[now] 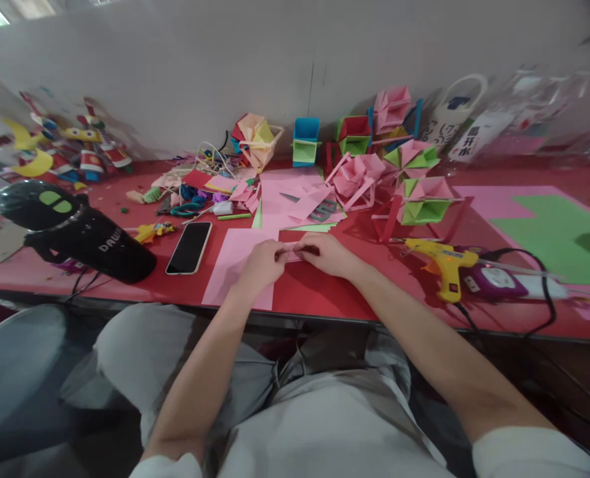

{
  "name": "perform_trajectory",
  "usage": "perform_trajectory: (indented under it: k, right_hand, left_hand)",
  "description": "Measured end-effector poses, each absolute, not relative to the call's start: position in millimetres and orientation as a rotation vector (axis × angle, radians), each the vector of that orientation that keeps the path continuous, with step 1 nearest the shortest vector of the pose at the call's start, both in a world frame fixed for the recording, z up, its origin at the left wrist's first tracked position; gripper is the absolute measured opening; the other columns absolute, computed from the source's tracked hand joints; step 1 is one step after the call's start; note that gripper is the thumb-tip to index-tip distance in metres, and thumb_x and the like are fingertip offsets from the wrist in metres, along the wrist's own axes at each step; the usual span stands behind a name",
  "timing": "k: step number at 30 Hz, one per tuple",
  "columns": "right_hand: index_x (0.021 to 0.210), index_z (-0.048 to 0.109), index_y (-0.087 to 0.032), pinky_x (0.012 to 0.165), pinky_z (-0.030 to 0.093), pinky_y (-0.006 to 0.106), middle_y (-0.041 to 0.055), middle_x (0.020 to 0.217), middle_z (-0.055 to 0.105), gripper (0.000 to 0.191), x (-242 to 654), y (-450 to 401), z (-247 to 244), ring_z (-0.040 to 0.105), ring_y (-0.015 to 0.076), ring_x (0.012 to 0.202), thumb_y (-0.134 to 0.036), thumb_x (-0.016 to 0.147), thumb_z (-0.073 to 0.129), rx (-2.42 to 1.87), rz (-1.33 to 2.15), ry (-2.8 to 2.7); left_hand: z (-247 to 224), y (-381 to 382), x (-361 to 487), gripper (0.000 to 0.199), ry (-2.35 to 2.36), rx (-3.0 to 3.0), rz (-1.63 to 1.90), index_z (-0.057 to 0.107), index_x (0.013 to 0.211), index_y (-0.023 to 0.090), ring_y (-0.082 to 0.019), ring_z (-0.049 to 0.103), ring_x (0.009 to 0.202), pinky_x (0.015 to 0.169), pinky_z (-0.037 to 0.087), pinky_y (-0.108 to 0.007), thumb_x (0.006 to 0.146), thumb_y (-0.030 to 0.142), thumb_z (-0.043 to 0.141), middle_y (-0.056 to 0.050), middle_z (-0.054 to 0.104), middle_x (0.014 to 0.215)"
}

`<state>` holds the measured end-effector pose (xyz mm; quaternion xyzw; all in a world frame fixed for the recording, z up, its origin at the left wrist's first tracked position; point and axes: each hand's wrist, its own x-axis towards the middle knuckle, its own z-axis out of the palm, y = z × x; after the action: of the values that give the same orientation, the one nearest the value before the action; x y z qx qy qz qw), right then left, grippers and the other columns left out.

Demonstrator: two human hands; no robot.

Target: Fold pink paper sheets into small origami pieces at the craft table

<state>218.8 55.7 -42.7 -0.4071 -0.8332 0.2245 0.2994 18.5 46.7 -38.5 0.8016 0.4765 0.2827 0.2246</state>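
Note:
Between my two hands is a small strip of pink paper (293,252), held low over the red table. My left hand (268,260) pinches its left end, thumb and fingers pressed together. On the other end, the fingers of my right hand (325,252) are closed in the same way. Part of the strip is hidden by my fingers. Beneath my left hand and forearm lies a flat sheet of pink paper (230,259). Just beyond my hands, grey-handled scissors (323,211) lie partly covered by pink paper pieces (290,189).
A phone (189,248) and a tilted black tumbler (96,239) are at left. On the right lies a yellow glue gun (444,262) with its cable, beside a purple-white power strip (499,280). Folded paper wheels (424,199) stand behind, near green sheets (549,232).

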Motion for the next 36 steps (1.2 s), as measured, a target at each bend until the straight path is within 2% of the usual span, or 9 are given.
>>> perform_trajectory:
  k: [7,12,23,28,33,36]
  right_hand:
    - [0.081,0.066,-0.017,0.065,0.042,0.025,0.0025,0.08,0.065,0.018,217,57,-45,0.055,0.0132,0.069,-0.003,0.075,0.058,-1.134,0.59,-2.168]
    - [0.078,0.064,-0.017,0.066,0.041,0.025,0.0018,0.078,0.062,0.018,216,56,-44,0.053,0.0129,0.07,-0.001,0.074,0.056,-1.113,0.586,-2.184]
    - [0.08,0.063,-0.017,0.066,0.044,0.025,0.0027,0.082,0.061,0.018,216,53,-41,0.054,0.0124,0.069,-0.002,0.075,0.054,-1.117,0.69,-2.136]
    - [0.082,0.065,-0.015,0.067,0.044,0.026,0.0041,0.082,0.061,0.016,216,54,-42,0.055,0.0136,0.071,-0.003,0.076,0.056,-1.116,0.666,-2.142]
    - [0.085,0.066,-0.015,0.068,0.043,0.026,0.0037,0.083,0.06,0.016,217,55,-44,0.055,0.0138,0.073,-0.004,0.077,0.058,-1.125,0.609,-2.157]
    - [0.091,0.07,-0.017,0.071,0.044,0.027,0.0045,0.087,0.06,0.023,217,53,-46,0.055,0.0146,0.077,-0.002,0.079,0.055,-1.067,0.546,-2.219]
  left_hand:
    - [-33,45,20,0.014,1.408,2.261,0.72,0.068,0.089,0.018,-0.018,0.062,0.082,0.076,0.049,-0.03,0.082,0.011,0.058,-0.006,0.067,0.091]
    - [-31,42,20,0.015,1.456,2.349,0.662,0.068,0.089,0.019,-0.019,0.061,0.088,0.079,0.048,-0.031,0.086,0.013,0.055,-0.006,0.062,0.095]
    - [-28,39,15,0.012,1.582,2.34,0.616,0.065,0.09,0.021,-0.021,0.061,0.09,0.078,0.048,-0.034,0.085,0.013,0.057,-0.006,0.066,0.093]
    - [-17,28,16,0.026,1.438,2.582,0.545,0.068,0.104,0.02,-0.023,0.059,0.104,0.089,0.046,-0.037,0.088,0.012,0.049,-0.008,0.065,0.11]
    - [-16,14,21,0.031,1.431,2.749,0.283,0.068,0.11,0.017,-0.027,0.057,0.106,0.087,0.045,-0.041,0.089,0.015,0.046,-0.011,0.065,0.113]
    - [-16,7,23,0.035,1.444,2.807,0.183,0.067,0.114,0.018,-0.028,0.057,0.108,0.087,0.044,-0.042,0.087,0.012,0.046,-0.013,0.065,0.114]
